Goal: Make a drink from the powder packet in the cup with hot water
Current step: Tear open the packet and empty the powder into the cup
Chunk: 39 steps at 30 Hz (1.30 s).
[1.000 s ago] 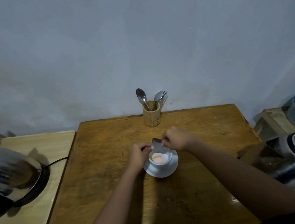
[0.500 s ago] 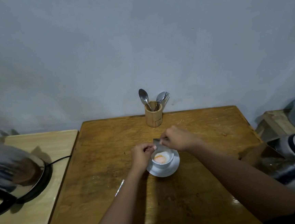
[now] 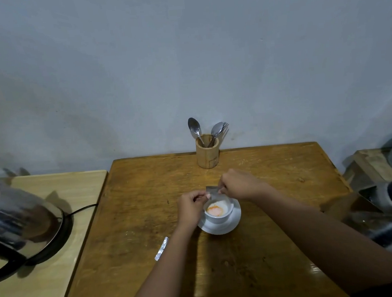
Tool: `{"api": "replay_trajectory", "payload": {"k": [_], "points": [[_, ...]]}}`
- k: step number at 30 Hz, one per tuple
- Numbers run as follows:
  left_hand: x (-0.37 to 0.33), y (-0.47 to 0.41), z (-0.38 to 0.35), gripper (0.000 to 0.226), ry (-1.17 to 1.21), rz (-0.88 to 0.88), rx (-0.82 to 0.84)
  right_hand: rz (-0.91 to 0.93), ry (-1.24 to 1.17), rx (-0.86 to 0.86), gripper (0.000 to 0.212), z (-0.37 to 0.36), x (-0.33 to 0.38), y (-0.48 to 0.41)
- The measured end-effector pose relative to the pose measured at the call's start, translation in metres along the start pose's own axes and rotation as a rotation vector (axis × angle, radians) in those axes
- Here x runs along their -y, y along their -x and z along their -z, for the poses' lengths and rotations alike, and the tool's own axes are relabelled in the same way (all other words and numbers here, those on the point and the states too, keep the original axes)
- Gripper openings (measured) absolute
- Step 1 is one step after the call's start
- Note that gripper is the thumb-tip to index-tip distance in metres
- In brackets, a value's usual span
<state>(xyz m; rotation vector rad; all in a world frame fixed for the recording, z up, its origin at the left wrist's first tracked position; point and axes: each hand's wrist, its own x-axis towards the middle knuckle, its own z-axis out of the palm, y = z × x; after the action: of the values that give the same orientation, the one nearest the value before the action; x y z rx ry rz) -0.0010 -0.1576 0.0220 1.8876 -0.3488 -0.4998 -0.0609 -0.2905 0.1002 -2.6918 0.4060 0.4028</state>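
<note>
A wooden holder (image 3: pixel 207 155) of spoons (image 3: pixel 195 127) stands at the table's (image 3: pixel 276 179) far edge by the wall (image 3: pixel 182 54).

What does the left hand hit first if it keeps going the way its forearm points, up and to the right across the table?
Likely the powder packet, which the left hand already pinches above the cup. Next in line is the right hand on the packet's other side. Depth is unclear from one view.
</note>
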Motion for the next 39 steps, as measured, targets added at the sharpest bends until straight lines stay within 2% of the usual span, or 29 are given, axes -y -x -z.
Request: {"api": "replay_trajectory", "payload": {"k": [13,17,20,23,25,26,33,36,39], "points": [[0.004,0.0,-0.001,0.016,-0.02,0.013,0.008,-0.006,0.018,0.018,0.012,0.003,-0.002,0.002],[0.003,0.0,0.0,0.016,-0.012,0.023,0.01,-0.022,-0.028,-0.001,0.035,0.003,-0.002,0.003],[0.001,0.0,0.001,0.016,-0.008,0.029,0.011,-0.021,-0.019,-0.024,0.04,0.003,-0.001,0.003],[0.001,0.001,0.002,0.016,-0.004,0.036,-0.001,-0.014,-0.065,-0.037,0.032,0.001,0.0,0.006],[0.001,0.001,0.003,0.016,0.005,0.036,0.002,-0.022,-0.098,-0.053,0.007,-0.001,-0.001,0.007],[0.001,0.002,0.003,0.016,0.006,0.032,0.009,-0.03,-0.098,-0.061,0.005,-0.001,-0.001,0.007],[-0.002,0.003,0.002,0.018,0.007,0.028,0.048,-0.072,-0.148,-0.05,0.004,-0.003,-0.003,0.008],[-0.003,0.003,0.002,0.018,0.013,0.028,0.056,-0.074,-0.173,-0.059,0.013,-0.004,-0.003,0.009],[-0.004,0.004,0.004,0.017,-0.004,0.025,0.07,-0.097,-0.222,-0.092,0.005,-0.007,-0.004,0.009]]}}
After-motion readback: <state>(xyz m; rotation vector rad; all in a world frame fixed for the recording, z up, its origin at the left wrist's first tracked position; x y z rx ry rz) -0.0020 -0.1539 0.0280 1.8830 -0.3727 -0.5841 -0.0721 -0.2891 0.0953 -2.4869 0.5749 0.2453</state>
